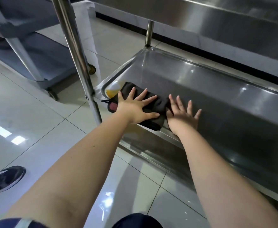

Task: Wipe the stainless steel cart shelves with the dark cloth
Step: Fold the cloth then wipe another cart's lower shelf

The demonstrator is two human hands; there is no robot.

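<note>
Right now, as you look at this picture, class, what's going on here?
A person is wiping the lower stainless steel cart shelf. The left hand presses a folded dark cloth flat on the shelf near its corner, fingers spread. The right hand lies flat beside the cloth on bare steel. A yellow-orange patch shows in the corner beyond the cloth; whether it is a spill or a reflection is unclear.

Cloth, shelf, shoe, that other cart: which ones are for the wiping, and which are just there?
For the job: cloth, pressed flat by the left hand; shelf under it; right hand, flat on the shelf beside it.
Just there: shoe; other cart; yellow wheel; floor.
</note>
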